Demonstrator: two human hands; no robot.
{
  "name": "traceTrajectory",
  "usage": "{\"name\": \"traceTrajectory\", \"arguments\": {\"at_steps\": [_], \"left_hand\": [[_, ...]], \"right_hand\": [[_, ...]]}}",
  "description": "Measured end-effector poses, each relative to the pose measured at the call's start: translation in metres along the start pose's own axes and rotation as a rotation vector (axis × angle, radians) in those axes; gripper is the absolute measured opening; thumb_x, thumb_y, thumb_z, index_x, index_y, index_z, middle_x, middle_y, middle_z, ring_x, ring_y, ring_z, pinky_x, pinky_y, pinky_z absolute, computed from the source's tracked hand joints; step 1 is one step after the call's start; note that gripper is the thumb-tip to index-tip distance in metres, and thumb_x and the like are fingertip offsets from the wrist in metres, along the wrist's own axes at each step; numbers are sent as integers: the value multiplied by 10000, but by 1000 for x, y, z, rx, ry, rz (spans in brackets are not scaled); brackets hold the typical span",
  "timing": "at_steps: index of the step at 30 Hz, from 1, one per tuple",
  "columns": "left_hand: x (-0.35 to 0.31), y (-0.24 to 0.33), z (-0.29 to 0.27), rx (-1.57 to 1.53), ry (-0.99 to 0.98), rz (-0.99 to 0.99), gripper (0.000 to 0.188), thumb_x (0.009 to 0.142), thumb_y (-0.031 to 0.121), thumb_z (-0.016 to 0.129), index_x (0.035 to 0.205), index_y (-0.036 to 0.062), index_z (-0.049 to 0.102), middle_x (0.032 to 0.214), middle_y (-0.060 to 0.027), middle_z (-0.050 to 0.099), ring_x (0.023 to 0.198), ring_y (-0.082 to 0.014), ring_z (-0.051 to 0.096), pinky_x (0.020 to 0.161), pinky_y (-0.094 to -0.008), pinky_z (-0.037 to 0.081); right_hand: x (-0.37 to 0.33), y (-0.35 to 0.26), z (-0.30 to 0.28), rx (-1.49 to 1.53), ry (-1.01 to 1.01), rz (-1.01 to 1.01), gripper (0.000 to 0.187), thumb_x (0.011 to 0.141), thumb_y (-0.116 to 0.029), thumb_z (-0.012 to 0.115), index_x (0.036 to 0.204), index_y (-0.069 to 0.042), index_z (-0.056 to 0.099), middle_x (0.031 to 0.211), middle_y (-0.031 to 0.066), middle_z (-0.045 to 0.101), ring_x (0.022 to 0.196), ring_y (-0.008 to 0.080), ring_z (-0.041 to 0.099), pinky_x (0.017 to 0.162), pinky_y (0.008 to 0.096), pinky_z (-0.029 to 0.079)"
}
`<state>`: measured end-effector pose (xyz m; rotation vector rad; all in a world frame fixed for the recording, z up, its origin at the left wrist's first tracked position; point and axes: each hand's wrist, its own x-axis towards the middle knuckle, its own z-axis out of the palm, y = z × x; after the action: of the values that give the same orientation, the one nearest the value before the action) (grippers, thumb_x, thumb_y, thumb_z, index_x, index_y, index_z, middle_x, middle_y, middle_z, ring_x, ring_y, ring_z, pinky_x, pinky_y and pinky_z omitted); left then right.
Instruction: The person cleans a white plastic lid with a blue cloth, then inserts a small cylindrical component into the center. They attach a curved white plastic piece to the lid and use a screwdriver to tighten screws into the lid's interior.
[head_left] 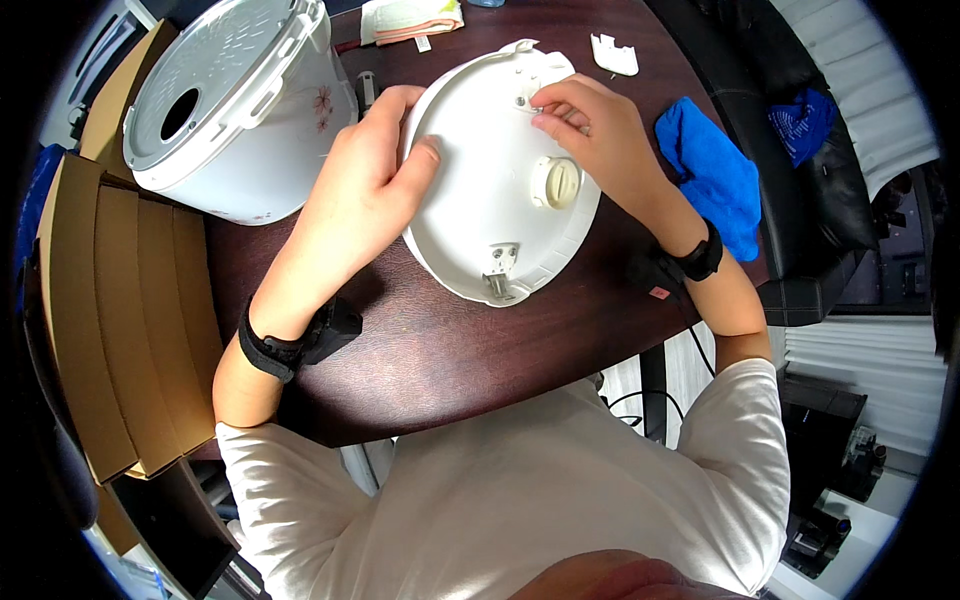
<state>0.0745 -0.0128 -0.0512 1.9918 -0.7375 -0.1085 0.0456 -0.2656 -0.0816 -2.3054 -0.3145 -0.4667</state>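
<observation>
A round white plastic appliance lid (pixel 480 190) is tipped up over the dark table, its hollow inner side toward me. My left hand (pixel 372 165) grips its left rim, thumb on the inner face and fingers behind the edge. At the upper bracket with screws (pixel 522 97), the thumb and fingers of my right hand (pixel 592 125) are pinched together; what sits between them is too small to make out. A cream round knob (pixel 556 183) stands out right of the lid's middle. Near the bottom rim is a second screwed bracket (pixel 502 258) with a metal piece.
A white rice-cooker-like body (pixel 270 150) with a grey top stands at the left, beside cardboard boxes (pixel 130 320). On the dark table (pixel 450 360) lie a blue cloth (pixel 710 170), a small white plastic cover (pixel 613 55) and a folded pale cloth (pixel 410 18).
</observation>
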Motion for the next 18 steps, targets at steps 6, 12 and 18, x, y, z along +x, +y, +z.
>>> {"name": "traceTrajectory", "arguments": {"at_steps": [6,12,18], "left_hand": [[-2,1,-1,2,-63,-72,300,975,96,529,1259,-2,523,846,-81,654,764,-95,600,694,-263,483],[-3,3,-1,-28,-63,-37,312,969,96,534,1265,-4,520,863,-94,662,763,-109,608,697,-274,491],[-1,2,1,-18,-1,37,322,919,120,544,1197,-42,529,796,-202,671,713,-270,686,686,-369,531]], "right_hand": [[-1,2,-2,24,-5,65,134,905,-85,668,1018,-13,670,956,122,668,790,206,678,713,300,530],[-1,3,-5,-92,44,-38,120,903,-94,672,995,-19,660,909,113,667,775,215,680,699,301,526],[-5,3,-3,-19,52,-40,118,896,-99,689,983,-21,675,868,94,679,709,176,671,644,287,523]]}}
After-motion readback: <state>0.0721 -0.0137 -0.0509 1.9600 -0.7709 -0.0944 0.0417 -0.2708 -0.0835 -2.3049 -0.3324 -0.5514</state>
